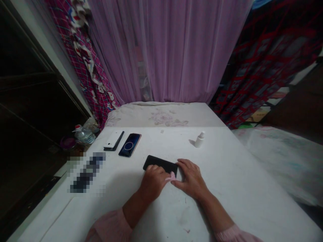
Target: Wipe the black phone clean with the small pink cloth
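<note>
A black phone (pixel 158 163) lies flat on the white table (pixel 227 174), screen dark. My left hand (pixel 152 181) rests on its near edge with fingers curled closed. My right hand (pixel 190 178) sits at the phone's right end, thumb and fingers pinched on a small pink cloth (pixel 171 177) held between both hands. Whether the left fingers also grip the cloth is hidden.
A white phone (pixel 113 140) and a dark phone with a lit ring on its screen (pixel 130 144) lie at the left. A small white bottle (pixel 200 139) stands at the back right. A water bottle (pixel 84 134) sits off the table's left edge. Purple curtain behind.
</note>
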Available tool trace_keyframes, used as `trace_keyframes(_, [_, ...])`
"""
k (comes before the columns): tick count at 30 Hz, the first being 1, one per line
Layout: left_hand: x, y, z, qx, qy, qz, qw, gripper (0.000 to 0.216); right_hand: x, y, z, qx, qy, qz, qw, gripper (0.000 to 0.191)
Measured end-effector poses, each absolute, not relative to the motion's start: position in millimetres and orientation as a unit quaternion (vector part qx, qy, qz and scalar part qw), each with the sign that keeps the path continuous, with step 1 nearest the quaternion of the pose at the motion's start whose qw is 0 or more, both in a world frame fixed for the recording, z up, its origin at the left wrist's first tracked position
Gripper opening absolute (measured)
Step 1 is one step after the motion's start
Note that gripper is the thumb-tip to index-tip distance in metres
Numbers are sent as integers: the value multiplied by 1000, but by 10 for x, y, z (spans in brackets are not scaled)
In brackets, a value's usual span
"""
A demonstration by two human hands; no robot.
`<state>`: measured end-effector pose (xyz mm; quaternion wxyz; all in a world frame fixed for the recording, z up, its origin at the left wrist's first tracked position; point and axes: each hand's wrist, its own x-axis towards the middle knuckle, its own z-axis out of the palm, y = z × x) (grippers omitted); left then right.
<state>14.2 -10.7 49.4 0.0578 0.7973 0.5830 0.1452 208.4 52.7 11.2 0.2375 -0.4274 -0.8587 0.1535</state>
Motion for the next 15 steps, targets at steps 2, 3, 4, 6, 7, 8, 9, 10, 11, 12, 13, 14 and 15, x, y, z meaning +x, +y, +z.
trace_keyframes(2, [40,-143,504,787,599,135,52,15,2086,529,107,-427,-860,154,233,60])
trace_keyframes(3, [-21,-155,506,781,608,133,49,15,2087,529,108,-427,-860,155,232,60])
trace_keyframes(4, [-87,-164,507,774,616,135,47,15,2087,529,109,-428,-860,154,231,60])
trace_keyframes(6, [-234,-173,506,761,629,153,42,15,2088,531,111,-429,-860,155,229,61])
trace_keyframes(7, [-312,-174,504,754,635,162,37,16,2089,533,112,-429,-860,155,228,61])
trace_keyframes(8, [-388,-173,500,749,641,168,28,16,2090,535,113,-428,-861,156,227,61])
trace_keyframes(9, [-460,-172,494,743,647,171,18,17,2091,537,114,-428,-861,157,226,61])
trace_keyframes(10, [-525,-171,486,739,652,172,7,17,2092,539,115,-427,-861,158,225,62])
trace_keyframes(11, [-580,-171,475,734,657,172,-3,17,2093,540,115,-428,-861,159,224,62])
trace_keyframes(12, [-623,-172,463,730,661,173,-11,17,2093,541,116,-428,-861,160,223,62])
trace_keyframes(13, [-651,-175,448,727,664,175,-17,16,2094,542,117,-429,-861,161,221,63])
trace_keyframes(14, [-664,-177,434,723,667,179,-21,16,2094,542,118,-429,-861,162,220,63])
trace_keyframes(15, [-664,-179,420,718,672,183,-23,16,2094,542,118,-429,-861,163,219,63])
